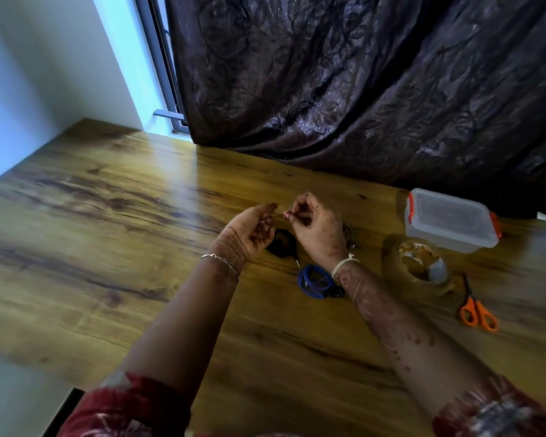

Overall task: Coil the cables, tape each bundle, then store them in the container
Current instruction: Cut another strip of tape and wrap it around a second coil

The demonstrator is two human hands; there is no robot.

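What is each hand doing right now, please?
Left hand: at one end of the tape strip; grip cannot be told.
Right hand: pinching the tape strip.

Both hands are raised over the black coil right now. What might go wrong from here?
1. The thin strip, apparently tape, pinched by the right hand and reaching the left hand, may fold onto itself.
2. The black coil lies unheld and may spring open.
3. The container looks lidded; it needs opening first.
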